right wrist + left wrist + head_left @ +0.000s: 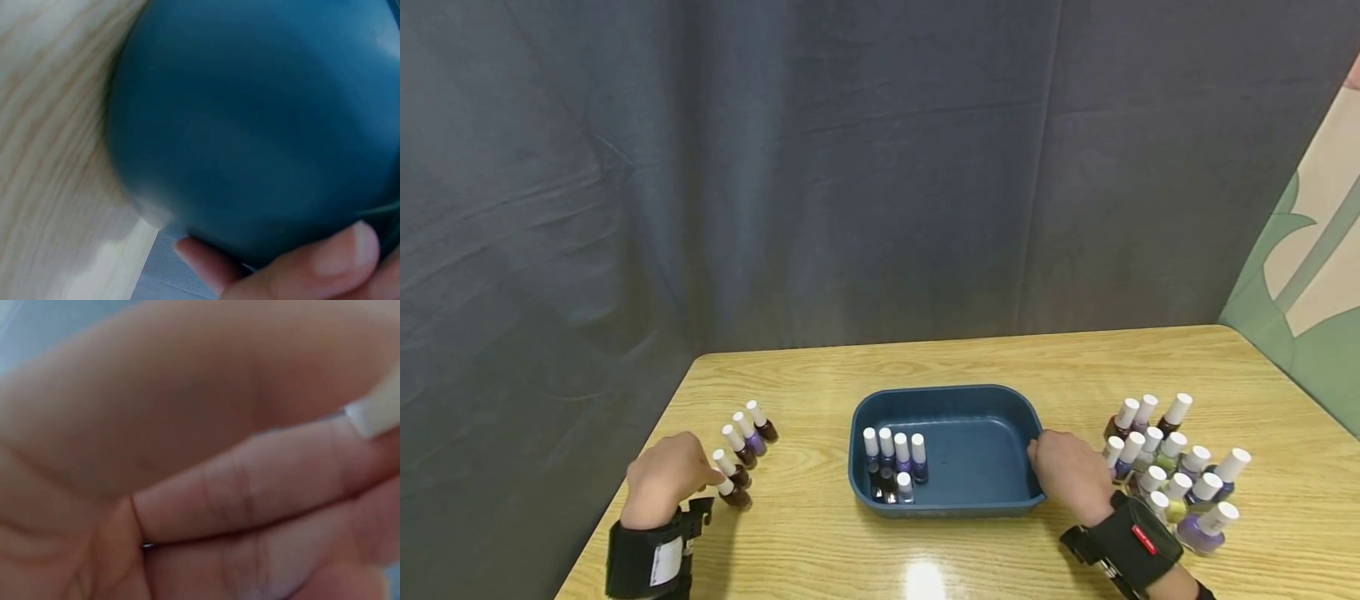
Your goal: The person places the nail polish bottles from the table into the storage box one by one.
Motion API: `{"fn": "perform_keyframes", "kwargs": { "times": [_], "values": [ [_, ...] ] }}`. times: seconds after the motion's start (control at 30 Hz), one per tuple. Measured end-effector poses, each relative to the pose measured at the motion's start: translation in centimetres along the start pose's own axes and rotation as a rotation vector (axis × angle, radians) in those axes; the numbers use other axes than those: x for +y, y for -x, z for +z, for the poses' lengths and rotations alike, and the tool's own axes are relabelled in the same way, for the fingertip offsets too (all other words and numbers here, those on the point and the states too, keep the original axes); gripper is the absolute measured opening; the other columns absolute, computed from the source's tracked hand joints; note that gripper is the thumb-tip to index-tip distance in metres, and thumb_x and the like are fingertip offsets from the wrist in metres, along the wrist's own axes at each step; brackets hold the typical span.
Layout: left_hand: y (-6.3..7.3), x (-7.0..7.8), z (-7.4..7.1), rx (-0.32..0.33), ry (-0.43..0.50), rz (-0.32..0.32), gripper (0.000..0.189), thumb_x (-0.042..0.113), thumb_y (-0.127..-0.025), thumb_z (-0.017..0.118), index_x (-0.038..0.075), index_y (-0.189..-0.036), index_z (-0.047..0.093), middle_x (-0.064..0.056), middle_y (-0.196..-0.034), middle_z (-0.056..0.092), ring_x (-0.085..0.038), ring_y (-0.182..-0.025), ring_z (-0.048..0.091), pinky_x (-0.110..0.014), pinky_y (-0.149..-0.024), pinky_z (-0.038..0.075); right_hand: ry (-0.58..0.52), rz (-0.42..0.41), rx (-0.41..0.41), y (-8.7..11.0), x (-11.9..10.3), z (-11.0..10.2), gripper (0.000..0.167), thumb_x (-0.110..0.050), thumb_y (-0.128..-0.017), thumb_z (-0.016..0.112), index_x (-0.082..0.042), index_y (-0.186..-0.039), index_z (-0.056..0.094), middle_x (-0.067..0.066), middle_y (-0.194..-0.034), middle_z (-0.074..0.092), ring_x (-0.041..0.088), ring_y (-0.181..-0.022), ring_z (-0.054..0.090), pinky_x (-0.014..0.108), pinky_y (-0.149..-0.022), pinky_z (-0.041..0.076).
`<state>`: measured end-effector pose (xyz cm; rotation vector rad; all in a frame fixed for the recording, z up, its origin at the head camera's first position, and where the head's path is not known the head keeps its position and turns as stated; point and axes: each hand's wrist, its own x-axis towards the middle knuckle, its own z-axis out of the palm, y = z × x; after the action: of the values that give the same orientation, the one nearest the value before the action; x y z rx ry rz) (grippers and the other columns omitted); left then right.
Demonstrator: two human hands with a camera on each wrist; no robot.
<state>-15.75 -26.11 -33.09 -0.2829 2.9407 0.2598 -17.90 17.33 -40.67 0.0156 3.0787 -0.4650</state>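
My left hand (664, 479) pinches the white cap (378, 412) of a dark red nail polish bottle (739, 500), the nearest in a slanting row at the left. Beside it in the row are more dark red bottles and a purple one (756, 442). In the middle stands a dark blue plastic tray (951, 507), with several purple and dark nail polish bottles (903, 460) grouped in its left part. My right hand (1071, 473) grips the tray's right rim; the right wrist view shows fingertips (340, 253) at the tray's outer wall (250, 125).
A cluster of white-capped nail polish bottles (1199, 533) in purple, yellow, dark blue and dark red stands right of my right hand, close to the wrist. The wooden table (805, 542) ends at a grey curtain (880, 183) behind and at the left.
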Motion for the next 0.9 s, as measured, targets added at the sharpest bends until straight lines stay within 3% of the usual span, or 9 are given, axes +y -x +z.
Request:
{"fn": "perform_keyframes", "kwargs": {
  "times": [0.17, 0.23, 0.4, 0.6, 0.67, 0.73, 0.9],
  "values": [
    [1.0, 0.4, -0.6, 0.007, 0.040, 0.035, 0.043, 0.030, -0.075, 0.071, 0.021, -0.047, 0.039, 0.007, -0.052, 0.031, -0.011, -0.048, 0.028, -0.026, -0.046, 0.021, -0.006, 0.014, -0.012, -0.1, 0.0, 0.0, 0.035, -0.017, -0.091, 0.044, -0.006, -0.060, 0.054, 0.012, -0.061, 0.056, 0.026, -0.053, 0.054, 0.039, -0.044, 0.037],
    [1.5, 0.7, -0.8, 0.023, 0.053, 0.051, 0.042, 0.031, -0.075, 0.071, 0.022, -0.048, 0.041, 0.007, -0.053, 0.027, -0.010, -0.049, 0.026, -0.026, -0.047, 0.018, -0.007, 0.017, -0.019, -0.1, 0.0, -0.1, 0.035, -0.017, -0.092, 0.044, -0.006, -0.060, 0.054, 0.012, -0.061, 0.055, 0.026, -0.053, 0.054, 0.039, -0.044, 0.037],
    [2.6, 1.5, -1.1, 0.125, 0.068, 0.123, 0.021, 0.030, -0.075, 0.072, 0.025, -0.057, 0.062, 0.008, -0.054, 0.039, -0.011, -0.051, 0.033, -0.026, -0.045, 0.021, -0.007, 0.006, -0.020, -0.1, 0.0, -0.1, 0.035, -0.017, -0.092, 0.045, -0.006, -0.059, 0.053, 0.011, -0.060, 0.054, 0.026, -0.052, 0.053, 0.038, -0.043, 0.037],
    [2.9, 3.1, -1.6, 0.268, 0.120, 0.224, 0.008, 0.027, -0.075, 0.072, 0.029, -0.068, 0.069, 0.007, -0.065, 0.062, -0.009, -0.053, 0.045, -0.027, -0.044, 0.028, -0.006, -0.008, 0.007, 0.0, 0.2, 0.1, 0.036, -0.017, -0.091, 0.045, -0.005, -0.058, 0.052, 0.010, -0.058, 0.053, 0.025, -0.051, 0.052, 0.038, -0.042, 0.036],
    [2.8, 4.0, -1.9, 0.310, 0.141, 0.256, 0.002, 0.027, -0.076, 0.072, 0.027, -0.077, 0.073, 0.006, -0.071, 0.068, -0.008, -0.056, 0.052, -0.027, -0.047, 0.033, -0.010, -0.014, 0.015, 0.0, 0.2, 0.1, 0.036, -0.017, -0.091, 0.044, -0.006, -0.058, 0.052, 0.009, -0.058, 0.052, 0.024, -0.051, 0.051, 0.037, -0.042, 0.036],
    [2.5, 5.1, -2.4, 0.338, 0.161, 0.293, 0.009, 0.027, -0.076, 0.072, 0.023, -0.084, 0.074, 0.006, -0.071, 0.069, -0.006, -0.058, 0.056, -0.026, -0.049, 0.036, -0.012, -0.021, 0.021, 0.0, 0.2, 0.1, 0.036, -0.016, -0.091, 0.044, -0.006, -0.057, 0.051, 0.009, -0.057, 0.051, 0.023, -0.050, 0.051, 0.036, -0.042, 0.035],
    [1.4, 8.2, -3.2, 0.376, 0.164, 0.421, 0.012, 0.025, -0.077, 0.071, 0.018, -0.087, 0.074, 0.005, -0.070, 0.068, -0.006, -0.057, 0.055, -0.027, -0.054, 0.040, -0.013, -0.024, 0.026, 0.1, 0.0, 0.0, 0.036, -0.016, -0.091, 0.044, -0.006, -0.057, 0.051, 0.009, -0.057, 0.051, 0.023, -0.050, 0.050, 0.036, -0.042, 0.034]
  ]
}}
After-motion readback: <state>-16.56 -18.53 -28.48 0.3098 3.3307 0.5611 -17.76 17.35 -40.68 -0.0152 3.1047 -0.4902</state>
